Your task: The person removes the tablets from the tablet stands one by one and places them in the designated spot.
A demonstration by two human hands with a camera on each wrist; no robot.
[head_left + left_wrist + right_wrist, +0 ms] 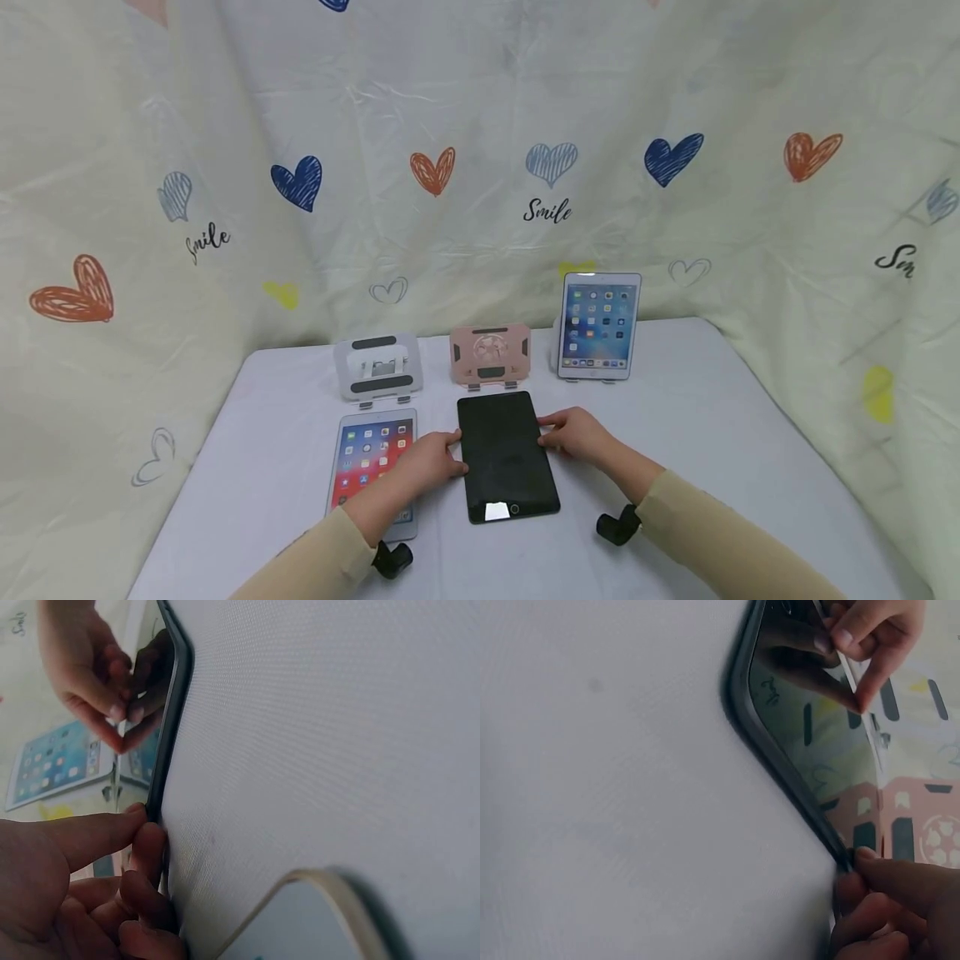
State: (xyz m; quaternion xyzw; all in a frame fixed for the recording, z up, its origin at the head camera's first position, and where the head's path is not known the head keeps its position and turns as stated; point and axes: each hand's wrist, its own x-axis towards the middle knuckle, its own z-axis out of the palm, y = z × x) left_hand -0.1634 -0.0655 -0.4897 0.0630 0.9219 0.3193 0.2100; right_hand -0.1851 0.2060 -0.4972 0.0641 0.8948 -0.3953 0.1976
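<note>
Between the fingers, one black tablet

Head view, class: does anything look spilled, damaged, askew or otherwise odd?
Nothing looks spilled or damaged. The black tablet is slightly askew and, oddly, dark, while the flat white tablet and propped white tablet are lit.

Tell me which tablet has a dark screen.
The black tablet, held at its side edges by the left hand and right hand. The white-framed left tablet and the propped-up back-right tablet both show lit screens with app icons.
</note>
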